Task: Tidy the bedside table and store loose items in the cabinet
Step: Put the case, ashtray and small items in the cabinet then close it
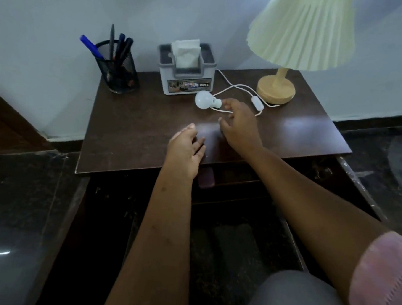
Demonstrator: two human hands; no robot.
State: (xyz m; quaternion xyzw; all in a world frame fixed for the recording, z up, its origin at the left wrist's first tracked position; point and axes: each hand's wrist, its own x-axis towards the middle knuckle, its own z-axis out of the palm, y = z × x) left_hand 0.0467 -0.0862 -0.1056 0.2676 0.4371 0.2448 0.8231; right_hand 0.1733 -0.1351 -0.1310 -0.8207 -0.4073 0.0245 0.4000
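Observation:
A white light bulb (205, 99) lies on its side on the dark brown bedside table (134, 133), just in front of the tissue box. My right hand (238, 126) hovers right beside the bulb's base, fingers spread, holding nothing. My left hand (187, 151) is open over the table's front edge, palm turned inward. Below the top, the cabinet (229, 178) stands open, with a purple object (206, 177) on its shelf, partly hidden by my left hand.
A black mesh pen holder (118, 71) with several pens stands at the back left. A grey tissue box (186, 72) sits at the back middle. A lamp (277, 88) with a pleated cream shade stands at the back right; its white cord and switch (257, 102) trail across the top.

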